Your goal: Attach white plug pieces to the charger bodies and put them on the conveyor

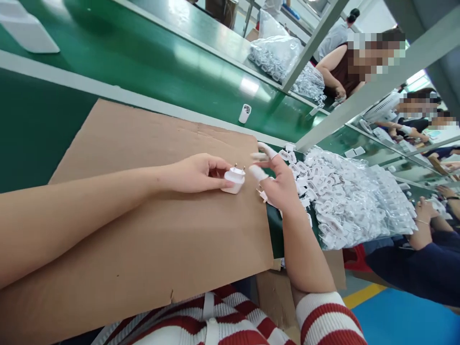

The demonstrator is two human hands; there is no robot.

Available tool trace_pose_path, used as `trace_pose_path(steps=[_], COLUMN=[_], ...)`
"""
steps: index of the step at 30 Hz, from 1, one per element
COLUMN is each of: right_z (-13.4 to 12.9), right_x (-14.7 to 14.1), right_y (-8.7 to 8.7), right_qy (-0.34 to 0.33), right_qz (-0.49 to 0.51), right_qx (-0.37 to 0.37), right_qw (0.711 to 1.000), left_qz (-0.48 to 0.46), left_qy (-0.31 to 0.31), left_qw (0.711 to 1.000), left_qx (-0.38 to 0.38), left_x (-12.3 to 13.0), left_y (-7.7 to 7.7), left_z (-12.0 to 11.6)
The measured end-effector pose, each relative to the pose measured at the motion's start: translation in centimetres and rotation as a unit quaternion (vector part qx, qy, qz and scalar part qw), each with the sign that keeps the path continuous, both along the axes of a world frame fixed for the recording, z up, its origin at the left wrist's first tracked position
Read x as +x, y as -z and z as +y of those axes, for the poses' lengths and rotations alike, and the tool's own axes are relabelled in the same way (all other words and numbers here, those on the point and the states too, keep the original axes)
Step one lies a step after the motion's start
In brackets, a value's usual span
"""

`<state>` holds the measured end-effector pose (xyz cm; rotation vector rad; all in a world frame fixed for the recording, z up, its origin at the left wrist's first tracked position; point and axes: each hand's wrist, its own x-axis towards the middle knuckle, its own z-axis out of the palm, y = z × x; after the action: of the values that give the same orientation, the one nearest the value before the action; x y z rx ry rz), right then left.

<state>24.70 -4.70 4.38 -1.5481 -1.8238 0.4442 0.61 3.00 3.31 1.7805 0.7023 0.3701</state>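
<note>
My left hand (201, 175) pinches a white plug adapter (234, 180) between thumb and fingers, its two metal pins pointing up and away from me. To its right is my right hand (278, 184), apart from the adapter, with thumb and fingers spread and nothing seen between them. White covers sit on several of its fingertips, which are slightly blurred. A loose white plug piece with pins (264, 195) lies just beneath that hand. Under both hands is a brown cardboard sheet (172, 230), whose right edge ends below my right hand.
Beside my right arm lies a clear bag of white plug parts (355, 201), with loose ones spilling out. One white adapter (245, 114) rests on the green belt (151, 76) ahead. A slanted metal post (323, 115) rises beyond. Co-workers sit across and to the right.
</note>
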Motion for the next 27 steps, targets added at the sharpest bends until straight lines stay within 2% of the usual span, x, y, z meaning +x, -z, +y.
trace_pose_path(steps=[2, 5, 7, 10, 13, 14, 16, 18, 20, 22, 24, 25, 27], right_z=[1.4, 3.2, 3.8, 3.9, 3.5, 3.5, 3.5, 3.5, 3.6, 3.4, 3.1, 2.9, 2.3], right_x=[2.5, 5.1, 5.8, 5.8, 5.9, 6.1, 6.1, 5.8, 5.1, 3.9, 2.8, 2.4, 1.7], right_y=[0.1, 0.5, 0.9, 1.3, 1.4, 1.4, 1.3, 1.2, 0.9, 0.6, 0.3, 0.2, -0.1], right_qy=[0.095, 0.196, 0.214, 0.198, 0.202, 0.206, 0.213, 0.213, 0.198, 0.149, 0.073, 0.035, -0.018], right_qz=[-0.051, -0.178, -0.231, -0.267, -0.261, -0.249, -0.203, -0.124, 0.003, 0.151, 0.267, 0.302, 0.338], right_qx=[0.003, -0.078, -0.144, -0.172, -0.145, -0.137, -0.118, -0.077, -0.027, -0.012, -0.042, -0.062, -0.097], right_qw=[0.994, 0.961, 0.938, 0.927, 0.933, 0.936, 0.948, 0.966, 0.98, 0.977, 0.96, 0.951, 0.936], left_qz=[-0.009, 0.005, 0.024, 0.073, 0.119, 0.125, 0.123, 0.116, 0.139, 0.207, 0.264, 0.269, 0.235], left_qy=[-0.066, -0.232, -0.334, -0.402, -0.436, -0.457, -0.5, -0.489, -0.425, -0.378, -0.36, -0.354, -0.336], left_qw=[0.998, 0.969, 0.931, 0.894, 0.874, 0.859, 0.816, 0.782, 0.786, 0.819, 0.842, 0.849, 0.859], left_qx=[0.004, 0.085, 0.148, 0.182, 0.182, 0.191, 0.262, 0.37, 0.427, 0.379, 0.303, 0.286, 0.308], left_x=[0.2, 0.2, -0.1, -1.0, -1.5, -1.5, -0.9, 0.3, 2.1, 4.1, 5.6, 6.0, 6.1], left_y=[-0.4, -0.9, -0.8, -0.2, 0.4, 0.6, 0.8, 0.9, 0.9, 0.9, 0.9, 0.9, 0.8], left_z=[1.6, 6.6, 10.6, 15.4, 17.1, 16.9, 16.1, 15.1, 14.8, 15.2, 15.9, 16.1, 15.9])
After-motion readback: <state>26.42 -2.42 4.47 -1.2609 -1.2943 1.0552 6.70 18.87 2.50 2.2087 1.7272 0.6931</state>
